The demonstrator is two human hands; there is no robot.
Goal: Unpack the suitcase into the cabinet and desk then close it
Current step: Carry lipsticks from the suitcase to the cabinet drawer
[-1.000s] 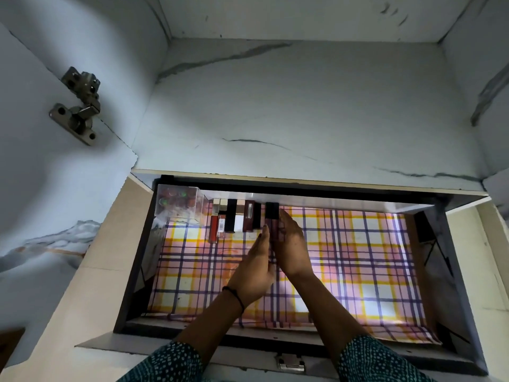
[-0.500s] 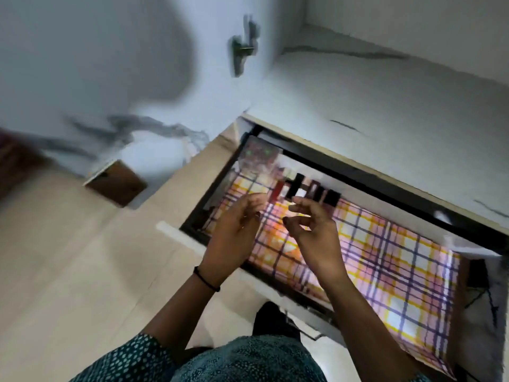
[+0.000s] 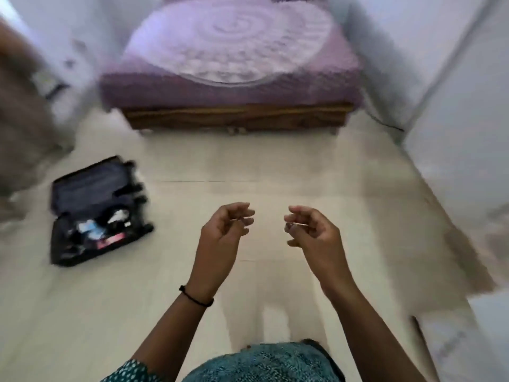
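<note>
A black suitcase [image 3: 96,208] lies open on the pale floor at the left, its lid up and several small items, white, blue and red, in its lower half. My left hand [image 3: 223,232] hangs over the floor at the centre, to the right of the suitcase and well apart from it. Its fingers are loosely curled and hold nothing. My right hand [image 3: 311,235] is level with it, a short gap away, also loosely curled and empty. The drawer and cabinet are out of view. The whole view is blurred by motion.
A bed [image 3: 234,64] with a purple and white cover on a wooden base stands at the far end. A white wall or cabinet side [image 3: 462,133] runs down the right. Something brown and blurred [image 3: 19,119] fills the far left. Pale floor tiles [image 3: 275,166] lie between.
The view has swung away from the drawer with the plaid liner and lipsticks to the room floor. Both hands have come out of the drawer, empty, and the suitcase has come into sight.
</note>
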